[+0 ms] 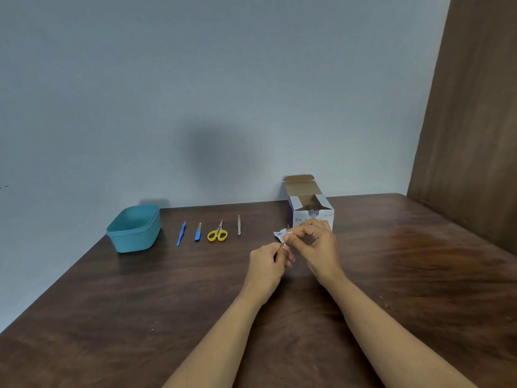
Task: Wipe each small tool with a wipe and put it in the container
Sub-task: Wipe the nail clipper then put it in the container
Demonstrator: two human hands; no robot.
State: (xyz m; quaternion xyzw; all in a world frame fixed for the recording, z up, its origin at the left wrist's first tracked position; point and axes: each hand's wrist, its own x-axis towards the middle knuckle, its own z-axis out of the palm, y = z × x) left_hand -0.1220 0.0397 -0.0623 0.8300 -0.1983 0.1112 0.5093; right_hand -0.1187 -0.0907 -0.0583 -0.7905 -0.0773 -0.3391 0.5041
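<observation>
Here the left hand (267,261) and right hand (314,242) both pinch a white wipe packet (279,235) above the table (391,275). The yellow scissors (217,234) lie near the teal container (134,233)

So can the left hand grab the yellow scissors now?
Probably not yet: the left hand and right hand both pinch the wipe packet. Otherwise nothing seems to lie between it and the yellow scissors.

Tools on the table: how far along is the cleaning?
Barely begun. The teal container shows nothing inside. The left hand and right hand both pinch a white wipe; I can't tell whether a tool is in it. Still to do: blue tool, file, yellow scissors and tweezers, lying in a row.
</observation>
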